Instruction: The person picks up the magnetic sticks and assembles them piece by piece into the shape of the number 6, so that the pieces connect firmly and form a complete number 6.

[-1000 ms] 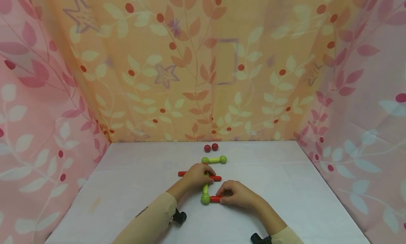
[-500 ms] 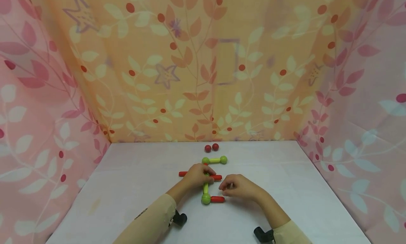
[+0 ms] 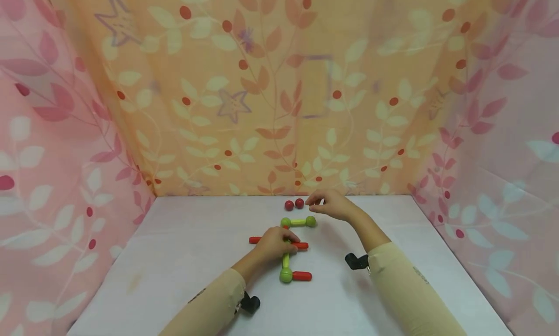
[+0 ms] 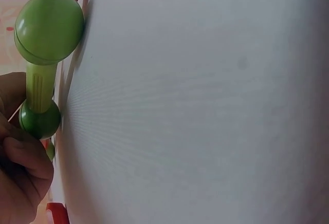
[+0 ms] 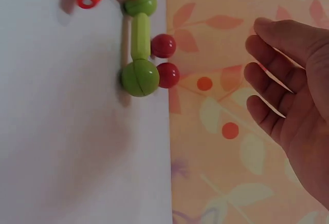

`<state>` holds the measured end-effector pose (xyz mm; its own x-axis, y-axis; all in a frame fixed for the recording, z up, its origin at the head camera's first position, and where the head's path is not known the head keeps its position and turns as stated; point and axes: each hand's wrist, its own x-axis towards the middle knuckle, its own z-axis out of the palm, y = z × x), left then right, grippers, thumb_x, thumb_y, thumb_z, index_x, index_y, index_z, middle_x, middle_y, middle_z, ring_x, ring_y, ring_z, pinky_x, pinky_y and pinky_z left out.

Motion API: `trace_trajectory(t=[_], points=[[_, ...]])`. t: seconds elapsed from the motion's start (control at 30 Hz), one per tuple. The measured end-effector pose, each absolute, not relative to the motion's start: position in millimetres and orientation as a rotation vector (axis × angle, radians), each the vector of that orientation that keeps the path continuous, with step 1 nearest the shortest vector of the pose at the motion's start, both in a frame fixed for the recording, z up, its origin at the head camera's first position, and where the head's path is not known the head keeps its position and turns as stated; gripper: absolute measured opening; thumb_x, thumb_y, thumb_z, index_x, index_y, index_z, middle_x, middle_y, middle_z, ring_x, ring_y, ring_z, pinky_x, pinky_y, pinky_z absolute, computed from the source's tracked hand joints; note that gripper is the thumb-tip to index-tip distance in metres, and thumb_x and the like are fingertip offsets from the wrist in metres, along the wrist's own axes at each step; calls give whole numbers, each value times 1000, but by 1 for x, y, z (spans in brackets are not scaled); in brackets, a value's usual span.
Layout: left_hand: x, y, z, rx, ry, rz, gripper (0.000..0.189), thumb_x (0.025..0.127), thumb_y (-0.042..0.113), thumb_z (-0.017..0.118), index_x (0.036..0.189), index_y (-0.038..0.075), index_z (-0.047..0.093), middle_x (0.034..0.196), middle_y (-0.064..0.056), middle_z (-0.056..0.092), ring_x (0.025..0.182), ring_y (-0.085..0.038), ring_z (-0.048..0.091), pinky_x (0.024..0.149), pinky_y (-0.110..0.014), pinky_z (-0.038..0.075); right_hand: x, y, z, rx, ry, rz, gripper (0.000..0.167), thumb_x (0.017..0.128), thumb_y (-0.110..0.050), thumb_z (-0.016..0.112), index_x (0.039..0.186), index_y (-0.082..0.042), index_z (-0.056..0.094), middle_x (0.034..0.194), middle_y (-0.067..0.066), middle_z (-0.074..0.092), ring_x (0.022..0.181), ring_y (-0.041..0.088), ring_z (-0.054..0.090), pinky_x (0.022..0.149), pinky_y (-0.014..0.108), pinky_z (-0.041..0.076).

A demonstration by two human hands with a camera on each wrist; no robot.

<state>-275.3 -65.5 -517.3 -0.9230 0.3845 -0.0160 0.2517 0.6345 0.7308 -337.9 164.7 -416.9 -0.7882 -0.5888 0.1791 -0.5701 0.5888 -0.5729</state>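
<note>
My left hand (image 3: 274, 243) grips the middle joint of a toy figure made of green ball-ended pieces and red rods. In the left wrist view its fingers curl at a green ball (image 4: 40, 122), below a larger green ball (image 4: 50, 28). From that middle joint, red rods (image 3: 301, 246) stick out to both sides. A lower red rod (image 3: 302, 276) joins the near green ball (image 3: 286, 275). At the far end lies a green dumbbell-shaped piece (image 3: 299, 222). My right hand (image 3: 334, 203), fingers loosely bent and holding nothing, hovers just right of two red balls (image 3: 299, 203).
A white tabletop (image 3: 196, 229) carries everything. Behind it hangs an orange leaf-patterned cloth (image 3: 279, 132), with pink patterned cloth (image 3: 70, 181) along the sides. Black wrist cameras (image 3: 357, 261) are strapped at both sleeves.
My right hand has let go of the lower red rod and moved away, up to beside the red balls at the back. The left hand keeps its hold on the middle joint.
</note>
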Motion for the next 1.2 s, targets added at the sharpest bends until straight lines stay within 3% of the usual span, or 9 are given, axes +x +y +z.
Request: trace_trajectory(t=[0.23, 0.5, 0.93, 1.2], points=[[-274, -64, -517, 528, 2666, 1184, 15, 74, 31, 75, 87, 35, 70, 84, 19, 62, 89, -9, 50, 76, -31, 42, -384, 155, -430, -846, 2816, -1115, 13, 81, -19, 69, 94, -23, 68, 89, -5, 63, 82, 16, 55, 67, 32, 47], [-272, -62, -519, 526, 2670, 1181, 14, 74, 29, 75, 86, 35, 71, 82, 20, 63, 88, -10, 51, 73, -29, 41, -411, 145, -471, -587, 2790, -1224, 32, 82, -17, 69, 112, -10, 63, 112, 6, 61, 100, 26, 53, 81, 37, 45], [-274, -62, -517, 516, 2692, 1171, 15, 73, 30, 75, 87, 33, 71, 80, 21, 62, 84, -8, 51, 70, -28, 41, -415, 131, -495, -485, 2617, -1407, 41, 79, -1, 68, 118, -2, 57, 118, 16, 57, 97, 27, 57, 79, 35, 46], [-274, -64, -518, 523, 2692, 1171, 15, 73, 28, 76, 87, 32, 72, 79, 20, 63, 83, -9, 52, 68, -27, 42, -410, 124, -500, -334, 2608, -1434, 39, 80, -2, 67, 118, -5, 59, 113, 7, 59, 97, 23, 55, 75, 32, 48]])
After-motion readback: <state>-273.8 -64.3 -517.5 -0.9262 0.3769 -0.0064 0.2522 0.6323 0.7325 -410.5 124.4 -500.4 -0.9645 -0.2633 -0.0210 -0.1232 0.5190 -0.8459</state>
